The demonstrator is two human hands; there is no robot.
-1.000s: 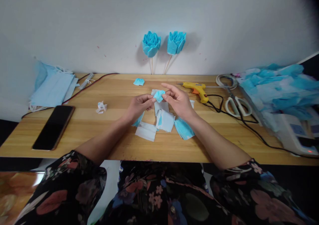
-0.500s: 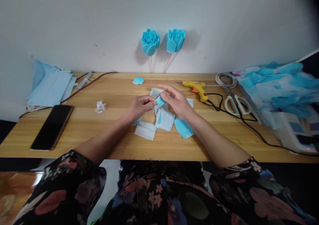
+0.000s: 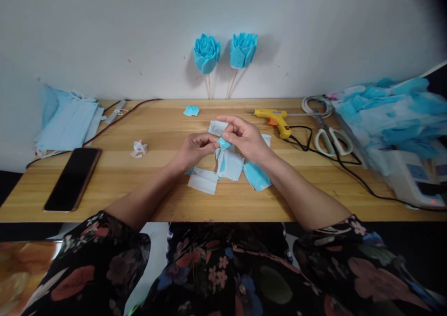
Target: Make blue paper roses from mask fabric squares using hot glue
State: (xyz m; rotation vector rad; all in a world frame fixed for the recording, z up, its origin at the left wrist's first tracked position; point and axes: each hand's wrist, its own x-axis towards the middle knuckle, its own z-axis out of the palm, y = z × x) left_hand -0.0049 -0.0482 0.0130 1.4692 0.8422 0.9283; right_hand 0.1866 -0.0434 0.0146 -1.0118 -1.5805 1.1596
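A small piece of blue mask fabric is pinched between both hands above the middle of the table. My left hand grips its left edge with thumb and fingers. From the other side, my right hand pinches it, thumb against curled fingers. White fabric squares lie loosely under the hands, and one more white square rests nearer the front edge. Beside my right wrist is a stack of blue fabric squares. A folded blue scrap lies farther back.
Two blue fabric flowers on sticks lean against the wall. A yellow glue gun, scissors and a heaped bin of blue pieces are at right. A phone, face masks and white scraps lie left.
The blue piece between my fingers looks more folded and smaller. My right fingers have curled in a little. The whole view has shifted slightly, with the table things appearing a bit higher.
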